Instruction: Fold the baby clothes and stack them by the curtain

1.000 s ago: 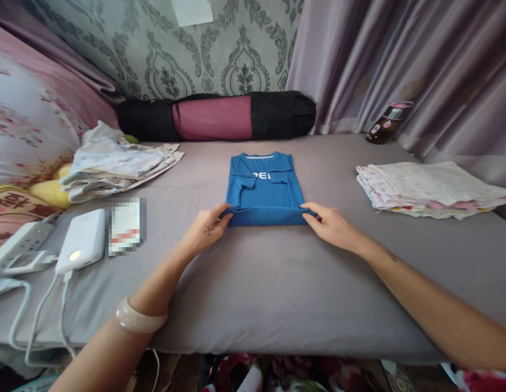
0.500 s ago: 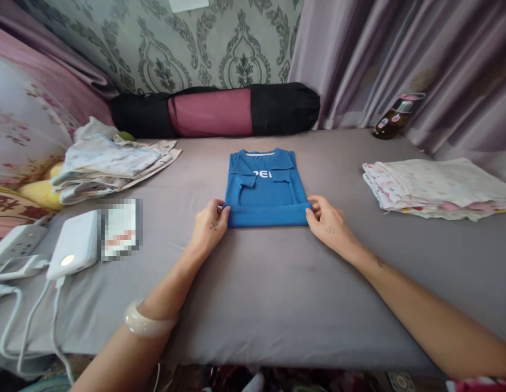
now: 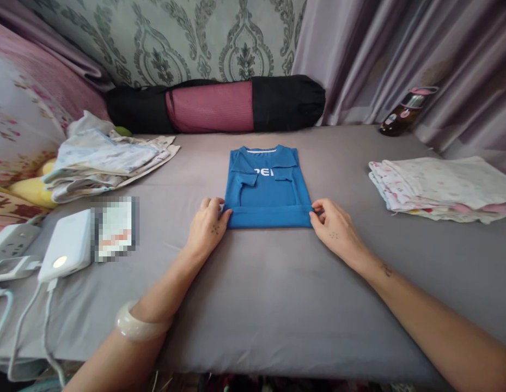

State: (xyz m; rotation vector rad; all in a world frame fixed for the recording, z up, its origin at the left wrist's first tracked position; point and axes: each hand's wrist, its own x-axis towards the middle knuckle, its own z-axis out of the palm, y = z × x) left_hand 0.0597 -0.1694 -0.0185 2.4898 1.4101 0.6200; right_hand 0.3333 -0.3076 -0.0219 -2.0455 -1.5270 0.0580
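Observation:
A blue shirt (image 3: 269, 196) with white lettering lies flat on the grey sheet, its collar pointing away from me. Its sides and sleeves are folded inward, and a band of its lower part is turned up along the near edge. My left hand (image 3: 209, 226) pinches the near left corner of that band between thumb and fingers. At the opposite corner, my right hand (image 3: 332, 224) grips the fabric the same way. Both hands rest low against the sheet, and some fingertips are hidden by the cloth.
Folded cloths (image 3: 101, 158) lie at left and another stack (image 3: 440, 185) at right. A white power bank (image 3: 68, 245) with cables sits near a power strip (image 3: 11, 242). Against the wall lies a black and pink roll bag (image 3: 212, 106); a bottle (image 3: 406, 111) stands back right.
The view has shifted slightly. Both hands keep their places at the shirt's near corners, and the turned-up band looks much the same.

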